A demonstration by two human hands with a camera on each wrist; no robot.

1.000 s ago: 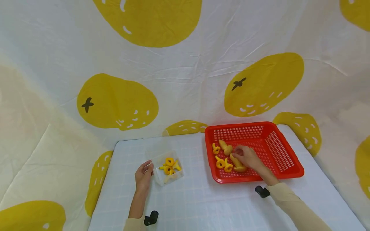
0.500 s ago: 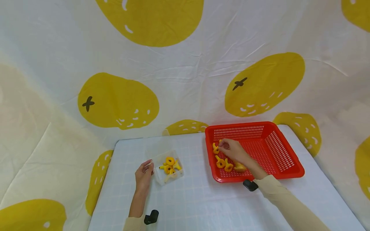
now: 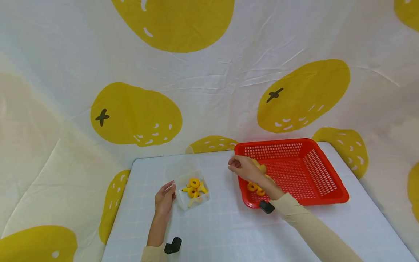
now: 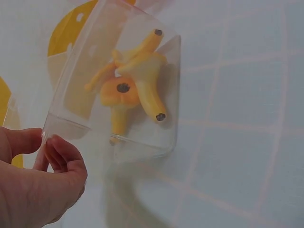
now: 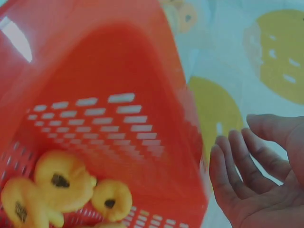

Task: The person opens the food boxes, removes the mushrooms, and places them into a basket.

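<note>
My left hand (image 3: 164, 198) pinches the rim of a clear plastic box (image 3: 182, 201) between thumb and fingers. Several yellow toy chanterelles (image 4: 145, 78) lie inside that box. My right hand (image 3: 245, 169) hovers over the left rim of a red plastic basket (image 3: 330, 167). Its fingers are loosely bent, and the right wrist view shows nothing between them. More yellow toy chanterelles (image 5: 64, 180) rest at the basket's left end. Beside them a larger tan toy mushroom (image 3: 262, 168) shows partly, the rest covered by my right hand and forearm.
A white table (image 3: 226, 233) with a faint grid bears both containers, box left and basket right. The clear lid (image 3: 178, 165) seems to stand behind the box. A white cloth (image 3: 209, 102) with large yellow fruit prints hangs behind the table.
My right hand has moved left, from the tan mushrooms inside the basket, past the chanterelles, to above its left rim. My left hand keeps its grip on the box. The view shifts slightly.
</note>
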